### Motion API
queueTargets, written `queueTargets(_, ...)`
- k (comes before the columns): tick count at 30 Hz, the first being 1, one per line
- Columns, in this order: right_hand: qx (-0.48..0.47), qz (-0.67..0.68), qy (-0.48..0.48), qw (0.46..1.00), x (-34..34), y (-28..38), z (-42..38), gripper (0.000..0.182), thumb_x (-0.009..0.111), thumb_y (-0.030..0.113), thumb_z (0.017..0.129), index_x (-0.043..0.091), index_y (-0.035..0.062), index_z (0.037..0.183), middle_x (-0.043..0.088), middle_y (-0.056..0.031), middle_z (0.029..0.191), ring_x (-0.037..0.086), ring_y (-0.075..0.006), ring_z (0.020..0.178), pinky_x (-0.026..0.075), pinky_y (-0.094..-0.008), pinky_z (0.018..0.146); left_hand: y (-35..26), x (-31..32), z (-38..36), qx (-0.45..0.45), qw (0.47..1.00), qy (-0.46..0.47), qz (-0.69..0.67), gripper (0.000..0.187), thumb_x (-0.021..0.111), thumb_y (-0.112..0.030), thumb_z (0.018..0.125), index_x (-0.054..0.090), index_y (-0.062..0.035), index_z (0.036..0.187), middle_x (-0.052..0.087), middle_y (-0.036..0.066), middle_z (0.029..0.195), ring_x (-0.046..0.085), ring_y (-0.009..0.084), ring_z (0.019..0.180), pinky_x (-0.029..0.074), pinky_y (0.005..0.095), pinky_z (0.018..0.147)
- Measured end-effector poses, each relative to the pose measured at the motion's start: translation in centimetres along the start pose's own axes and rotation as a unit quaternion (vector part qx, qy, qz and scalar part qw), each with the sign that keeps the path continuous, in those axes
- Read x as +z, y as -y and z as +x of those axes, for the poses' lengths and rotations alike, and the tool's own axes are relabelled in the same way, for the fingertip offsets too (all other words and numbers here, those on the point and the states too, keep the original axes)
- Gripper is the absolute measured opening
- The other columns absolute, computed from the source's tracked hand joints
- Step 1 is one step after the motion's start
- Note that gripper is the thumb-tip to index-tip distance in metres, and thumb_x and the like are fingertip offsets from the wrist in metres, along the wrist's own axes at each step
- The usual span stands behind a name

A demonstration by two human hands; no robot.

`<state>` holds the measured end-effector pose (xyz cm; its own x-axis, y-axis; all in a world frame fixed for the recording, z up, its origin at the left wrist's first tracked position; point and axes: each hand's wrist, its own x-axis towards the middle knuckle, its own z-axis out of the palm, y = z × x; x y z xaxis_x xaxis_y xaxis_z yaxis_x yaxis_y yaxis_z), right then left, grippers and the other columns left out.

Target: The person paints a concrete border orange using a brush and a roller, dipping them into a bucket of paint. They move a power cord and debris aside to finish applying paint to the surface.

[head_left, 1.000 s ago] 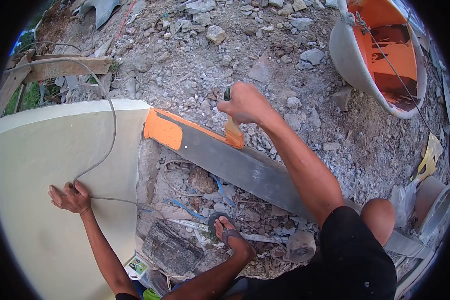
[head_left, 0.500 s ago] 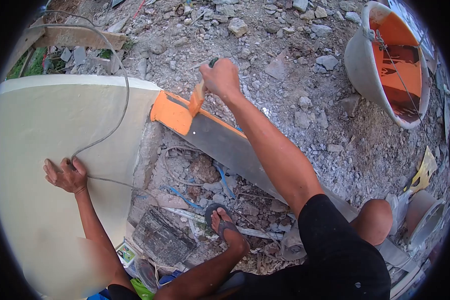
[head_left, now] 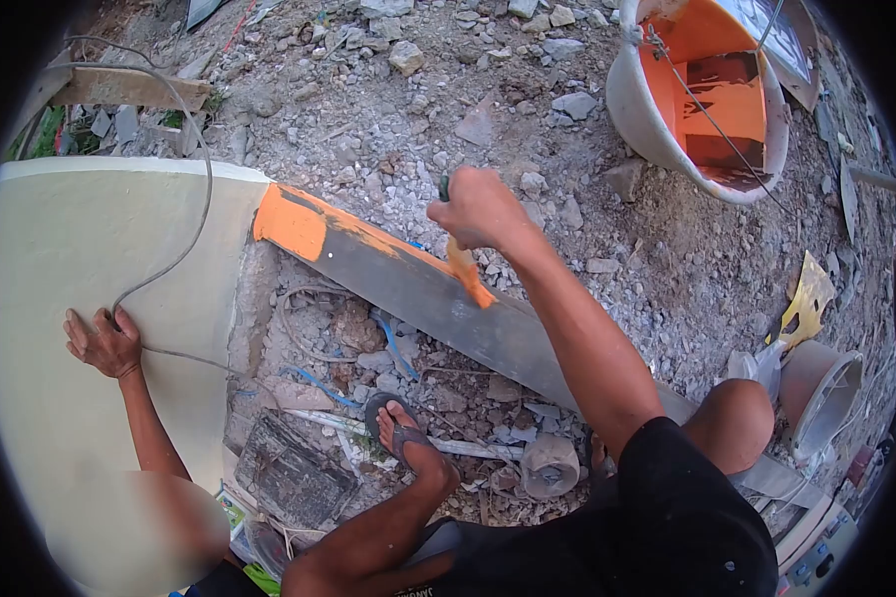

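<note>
On the grey plank over the rubble, the right hand has its grip clamped on a paintbrush, bristles touching the orange-painted edge. Left hand lies flat, fingers spread, on the cream wall, beside a cable. An orange bucket stands well apart.

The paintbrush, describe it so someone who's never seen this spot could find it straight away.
Find the long grey beam running out from the cream wall across the rubble. Over its upper edge, the right hand grips the paintbrush; its bristles are loaded with orange paint.

Grey beam (orange-painted end), cream wall
</note>
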<state>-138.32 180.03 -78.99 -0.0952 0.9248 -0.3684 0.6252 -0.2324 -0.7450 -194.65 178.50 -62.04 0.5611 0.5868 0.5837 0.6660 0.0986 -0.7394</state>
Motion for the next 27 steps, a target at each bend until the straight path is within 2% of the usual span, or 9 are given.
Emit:
queueTargets(4, 0.043, 0.289, -0.068, 0.954, 1.3, 1.1, 1.1, 0.035, 0.062, 0.023, 0.087, 0.067, -0.0074, 0.069, 0.067, -0.0154, 0.06, 0.066, -0.0177, 0.052, 0.054, -0.032, 0.053, -0.1, 0.3, 0.1, -0.002, 1.0, -0.006, -0.015, 0.021, 0.068, -0.035, 0.086, 0.062, -0.0173, 0.095, 0.04, 0.014, 0.145, 0.037, 0.0358, 0.136, 0.032, 0.0521, 0.105)
queueTargets(6, -0.01, 0.337, -0.126, 0.933, 2.0, 1.7, 0.5, 0.029, 0.065, 0.024, 0.089, 0.071, -0.0043, 0.084, 0.068, -0.0107, 0.06, 0.065, -0.0155, 0.051, 0.053, -0.0296, 0.054, -0.5, -0.1, 0.4, -0.005, 1.0, -0.009, -0.017, 0.022, 0.071, -0.031, 0.082, 0.062, -0.0164, 0.095, 0.04, 0.016, 0.145, 0.038, 0.0367, 0.134, 0.034, 0.0546, 0.101)
queueTargets(10, -0.11, 0.338, -0.046, 0.933, 3.3, 5.3, -3.1, 0.016, 0.068, 0.012, 0.089, 0.068, -0.0038, 0.092, 0.068, -0.0119, 0.075, 0.067, -0.0134, 0.06, 0.053, -0.0271, 0.056, -0.5, -0.4, 0.5, -0.038, 0.998, 0.017, -0.037, 0.023, 0.072, -0.029, 0.076, 0.059, -0.0191, 0.093, 0.043, 0.014, 0.144, 0.041, 0.0354, 0.133, 0.034, 0.0554, 0.104)
queueTargets(13, -0.247, 0.203, 0.007, 0.948, 6.3, 8.9, -4.2, 0.013, 0.072, 0.008, 0.084, 0.069, 0.0003, 0.094, 0.068, -0.0123, 0.084, 0.068, -0.0173, 0.068, 0.054, -0.0304, 0.062, -0.4, -0.2, 0.1, -0.047, 0.997, 0.0, -0.055, 0.022, 0.072, -0.031, 0.078, 0.061, -0.0184, 0.092, 0.043, 0.012, 0.147, 0.038, 0.0319, 0.138, 0.033, 0.0546, 0.106)
queueTargets(14, -0.306, 0.129, 0.011, 0.943, 7.5, 10.1, -3.6, 0.017, 0.074, 0.005, 0.08, 0.069, 0.0032, 0.096, 0.069, -0.0137, 0.089, 0.07, -0.0272, 0.074, 0.055, -0.0355, 0.069, -0.3, 0.0, -0.2, -0.054, 0.997, 0.003, -0.05, 0.025, 0.074, -0.033, 0.075, 0.061, -0.0203, 0.091, 0.041, 0.007, 0.148, 0.035, 0.0271, 0.139, 0.029, 0.0518, 0.113)
queueTargets(15, -0.324, 0.105, 0.038, 0.939, 8.3, 12.2, -3.4, 0.017, 0.074, 0.005, 0.08, 0.069, 0.0032, 0.096, 0.069, -0.0137, 0.089, 0.07, -0.0272, 0.074, 0.055, -0.0355, 0.069, -0.6, -0.3, -0.1, -0.063, 0.996, -0.012, -0.059, 0.022, 0.072, -0.03, 0.08, 0.061, -0.0165, 0.094, 0.05, 0.01, 0.14, 0.048, 0.0303, 0.13, 0.04, 0.0507, 0.103)
queueTargets(17, -0.43, -0.031, 0.052, 0.901, 10.2, 17.1, -3.0, 0.017, 0.072, 0.003, 0.079, 0.068, 0.0016, 0.095, 0.069, -0.0175, 0.091, 0.068, -0.0362, 0.079, 0.054, -0.0396, 0.073, -0.5, -0.2, 0.1, -0.048, 0.997, -0.022, -0.059, 0.02, 0.071, -0.03, 0.073, 0.064, -0.0115, 0.079, 0.042, 0.015, 0.152, 0.032, 0.035, 0.144, 0.021, 0.0539, 0.12)
queueTargets(19, -0.464, -0.113, 0.109, 0.872, 12.7, 21.2, -1.7, 0.016, 0.07, 0.004, 0.08, 0.067, 0.0011, 0.096, 0.069, -0.0196, 0.093, 0.068, -0.0383, 0.082, 0.055, -0.0423, 0.074, -0.4, -0.4, 0.0, -0.065, 0.994, -0.046, -0.078, 0.02, 0.071, -0.03, 0.074, 0.064, -0.0115, 0.079, 0.042, 0.016, 0.151, 0.034, 0.033, 0.143, 0.022, 0.0534, 0.12)
queueTargets(27, -0.625, -0.441, 0.247, 0.594, 23.7, 25.6, 0.6, 0.012, 0.059, -0.005, 0.082, 0.064, -0.0025, 0.093, 0.066, -0.0207, 0.091, 0.067, -0.0384, 0.085, 0.056, -0.0434, 0.077, -0.6, 0.2, -1.0, -0.071, 0.99, -0.079, -0.097, 0.023, 0.063, -0.033, 0.083, 0.068, -0.0131, 0.093, 0.039, 0.014, 0.153, 0.03, 0.0279, 0.146, 0.017, 0.0476, 0.124)
